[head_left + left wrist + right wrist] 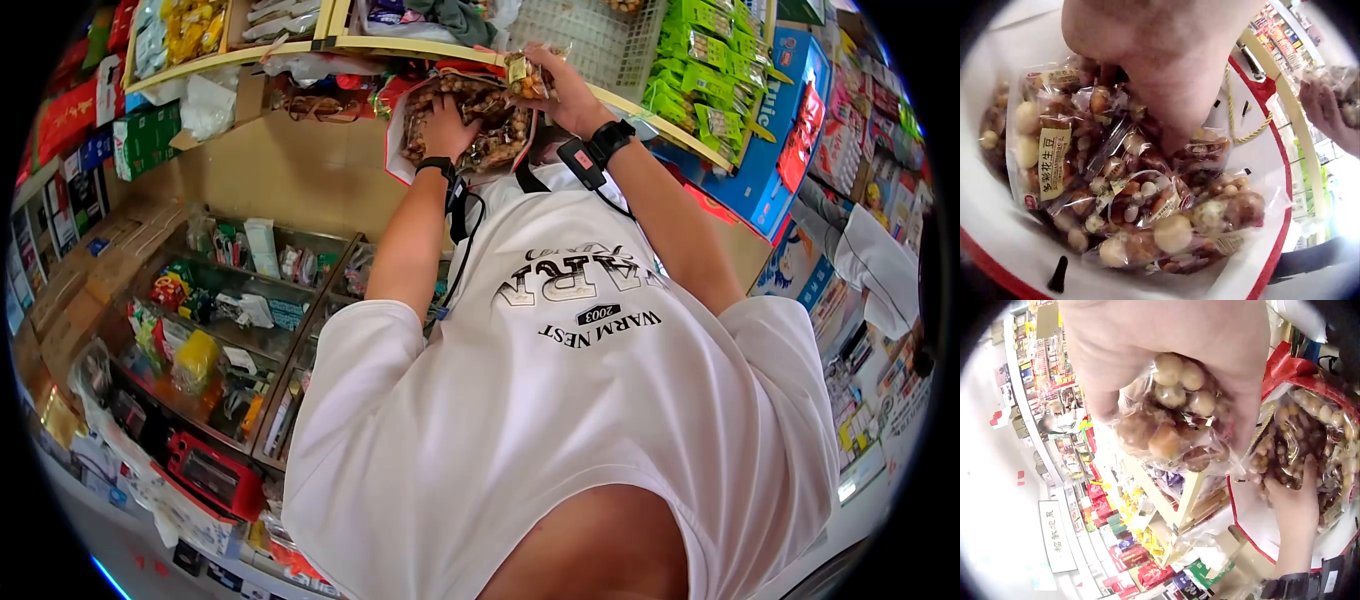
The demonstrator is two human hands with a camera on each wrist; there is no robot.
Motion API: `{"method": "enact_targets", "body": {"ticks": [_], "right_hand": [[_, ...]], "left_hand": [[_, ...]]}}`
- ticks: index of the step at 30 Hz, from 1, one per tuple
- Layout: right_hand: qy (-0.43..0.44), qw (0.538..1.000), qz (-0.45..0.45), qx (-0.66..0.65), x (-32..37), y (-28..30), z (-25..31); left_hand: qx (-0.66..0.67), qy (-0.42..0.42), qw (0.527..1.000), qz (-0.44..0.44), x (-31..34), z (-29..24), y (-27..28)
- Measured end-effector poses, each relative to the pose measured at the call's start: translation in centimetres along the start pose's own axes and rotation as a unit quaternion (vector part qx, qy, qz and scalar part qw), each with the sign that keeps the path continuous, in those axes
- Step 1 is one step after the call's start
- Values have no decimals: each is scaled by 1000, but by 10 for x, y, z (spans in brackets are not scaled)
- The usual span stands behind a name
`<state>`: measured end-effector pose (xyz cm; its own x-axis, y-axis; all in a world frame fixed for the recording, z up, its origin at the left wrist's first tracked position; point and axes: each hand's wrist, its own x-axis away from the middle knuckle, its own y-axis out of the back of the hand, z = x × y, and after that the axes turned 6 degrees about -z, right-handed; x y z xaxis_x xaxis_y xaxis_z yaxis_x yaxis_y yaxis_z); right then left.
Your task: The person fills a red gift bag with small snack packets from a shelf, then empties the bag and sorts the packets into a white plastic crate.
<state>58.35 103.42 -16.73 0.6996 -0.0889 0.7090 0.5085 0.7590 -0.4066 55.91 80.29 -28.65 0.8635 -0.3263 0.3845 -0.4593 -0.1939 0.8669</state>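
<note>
My right hand (567,92) grips a clear packet of peanut snacks (1172,406), thumb and fingers around its sides, above the bag's edge. My left hand (448,132) reaches down into a white paper bag (991,206) with red trim. Its fingers are spread and touch the packets there, with some fingertips hidden. Several more clear packets of peanut snacks (1141,194) fill the bag, with round pale and brown pieces inside. One packet (1054,147) with a yellow label stands against the bag's left wall in the left wrist view.
A yellow-edged shelf (420,48) runs just beyond the bag. Green snack packets (700,70) and a plastic basket (590,45) sit on it. A blue box (785,130) stands at the right. A glass display case (250,330) with small goods is at the left. A gold cord handle (1254,134) hangs inside the bag.
</note>
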Motion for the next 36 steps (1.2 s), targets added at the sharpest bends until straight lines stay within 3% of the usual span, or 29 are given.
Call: {"method": "enact_targets", "body": {"ticks": [3,5,6,7,9,10,11,12,13,15,17,18,19,21,23,25,26,27,29,30,31,36], "right_hand": [[-1,1000,-12,9,10,-6,5],[6,999,-4,33,10,-14,5],[2,999,3,33,10,-19,5],[13,999,1,47,10,-25,5],[23,998,5,59,3,-34,0],[67,994,6,87,-5,-36,-7],[111,987,7,114,-10,-39,-14],[167,976,25,139,-12,-46,-18],[166,976,31,139,-14,-53,-22],[208,956,61,199,-13,-66,-32],[257,941,64,209,-10,-76,-36],[221,954,58,192,-9,-75,-31],[185,966,50,175,-8,-76,-27],[195,962,43,188,-6,-77,-24],[171,965,56,190,-3,-76,-20],[161,971,36,170,-5,-72,-26],[151,977,15,150,-2,-75,-21],[156,977,11,148,5,-75,-17],[140,981,-29,130,22,-77,-5],[153,979,-46,125,24,-76,0],[160,978,-60,120,14,-67,-2],[153,984,-78,41,15,-45,47]], "left_hand": [[11,26,1000,-10,-3,-3,13],[80,14,995,53,-3,7,28],[161,-27,986,28,2,16,36],[158,-19,987,25,6,24,43],[329,99,936,72,26,17,93],[424,172,886,80,34,9,117],[423,176,886,75,36,5,125],[521,199,828,53,38,1,131],[613,218,759,31,39,-4,136],[617,195,762,28,38,-13,137],[565,157,810,17,21,0,113],[626,180,758,5,37,-23,141],[627,179,758,4,40,-27,147],[661,193,725,-7,43,-31,151],[635,171,753,8,38,-25,143],[585,57,806,-72,30,-21,134],[484,38,867,-113,33,-29,147],[484,32,868,-110,34,-31,147],[326,-91,923,-181,25,-40,149],[348,-17,927,-142,30,-62,169],[359,3,923,-140,27,-73,173],[375,-86,911,-150,-25,-109,160]]}}
